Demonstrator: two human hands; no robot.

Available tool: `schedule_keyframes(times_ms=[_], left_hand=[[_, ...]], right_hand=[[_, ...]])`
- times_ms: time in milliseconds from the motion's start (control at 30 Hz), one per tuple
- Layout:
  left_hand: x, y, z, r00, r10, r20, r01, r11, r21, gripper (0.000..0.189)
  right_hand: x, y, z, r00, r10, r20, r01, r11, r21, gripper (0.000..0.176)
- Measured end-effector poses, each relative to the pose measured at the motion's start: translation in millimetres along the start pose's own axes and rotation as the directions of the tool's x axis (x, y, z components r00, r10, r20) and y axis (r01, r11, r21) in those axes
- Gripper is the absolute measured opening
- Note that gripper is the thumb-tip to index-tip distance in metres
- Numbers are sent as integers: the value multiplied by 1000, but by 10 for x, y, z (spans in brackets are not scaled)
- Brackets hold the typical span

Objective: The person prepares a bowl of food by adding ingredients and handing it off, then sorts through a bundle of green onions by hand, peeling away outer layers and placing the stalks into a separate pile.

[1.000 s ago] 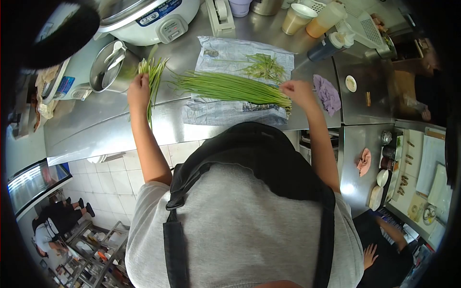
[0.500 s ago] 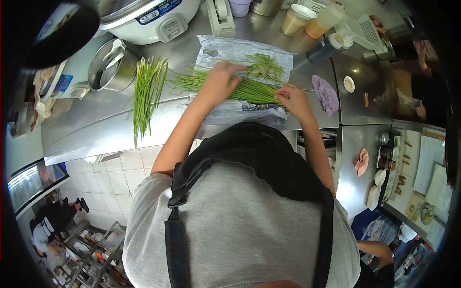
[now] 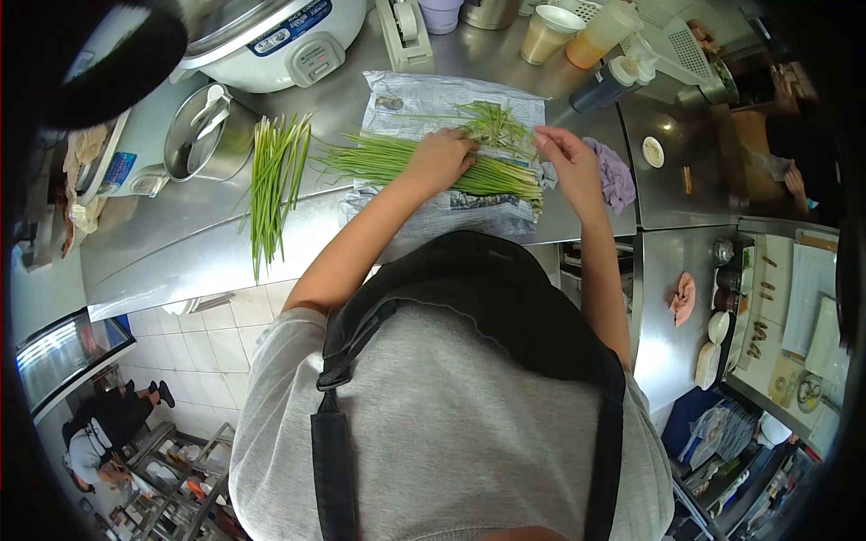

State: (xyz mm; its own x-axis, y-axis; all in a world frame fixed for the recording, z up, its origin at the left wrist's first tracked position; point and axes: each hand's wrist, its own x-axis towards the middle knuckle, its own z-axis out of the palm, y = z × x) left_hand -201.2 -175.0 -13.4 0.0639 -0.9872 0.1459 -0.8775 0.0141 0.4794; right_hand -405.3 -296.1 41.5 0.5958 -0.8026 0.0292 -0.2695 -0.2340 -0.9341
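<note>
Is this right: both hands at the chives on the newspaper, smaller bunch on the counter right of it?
No. The smaller bunch lies on the counter left of the newspaper, not right. The left hand and right hand are at the chives there, as said. The head view shows it.

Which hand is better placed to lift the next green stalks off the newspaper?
Probably the left. The left hand lies on the green stalks on the newspaper, while the right hand hovers open at their end, beside the purple cloth.
</note>
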Motion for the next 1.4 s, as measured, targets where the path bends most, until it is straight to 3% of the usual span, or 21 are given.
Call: schedule_keyframes(times_ms=[67, 167, 267, 367, 467, 700, 800, 933, 1067, 1167, 1267, 1400], left_hand=[[-13, -9, 11, 999, -4, 53, 0, 997, 74, 24], [-28, 33, -70, 986, -54, 157, 38, 994, 100, 29], [-45, 82, -146, 977, -86, 196, 73, 995, 71, 31], [-74, 32, -83, 990, -62, 124, 58, 998, 36, 27], [-88, 7, -62, 996, -50, 79, 52, 998, -22, 25], [-81, 28, -106, 995, -68, 78, 71, 996, -44, 35], [-76, 43, -107, 998, -47, -45, 44, 996, -72, 40], [-38, 118, -223, 999, -4, -45, -3, 986, -164, 34], [35, 103, -260, 1000, 19, -20, -24, 961, -275, 24], [52, 143, -331, 996, 21, -82, -48, 935, -353, 20], [53, 217, -425, 990, 20, -139, -67, 936, -346, 20], [35, 326, -532, 982, 24, -189, -79, 954, -288, 22]], right_hand=[[53, -11, 37, 997, -74, -21, 72, 995, -72, 30], [52, 41, 30, 994, -20, 106, 66, 890, -452, 32], [39, 400, 62, 968, -60, 243, 182, 838, -515, 30], [-33, 393, 49, 949, 49, 310, 145, 809, -570, 26], [-39, 477, 37, 955, 137, 262, -9, 900, -435, 23], [-76, 435, 32, 966, 100, 239, 23, 886, -463, 21], [-103, 326, 36, 978, 77, 192, 5, 919, -393, 21], [-112, -65, 0, 990, 32, 140, 13, 950, -313, 20], [-66, -21, -5, 995, -45, 93, 57, 989, -134, 20], [-50, -18, 13, 988, -122, 90, 136, 977, -163, 20], [-72, -121, 53, 995, -14, 102, 29, 989, -142, 22], [-55, -125, 63, 980, 177, 90, -180, 983, 25, 27]])
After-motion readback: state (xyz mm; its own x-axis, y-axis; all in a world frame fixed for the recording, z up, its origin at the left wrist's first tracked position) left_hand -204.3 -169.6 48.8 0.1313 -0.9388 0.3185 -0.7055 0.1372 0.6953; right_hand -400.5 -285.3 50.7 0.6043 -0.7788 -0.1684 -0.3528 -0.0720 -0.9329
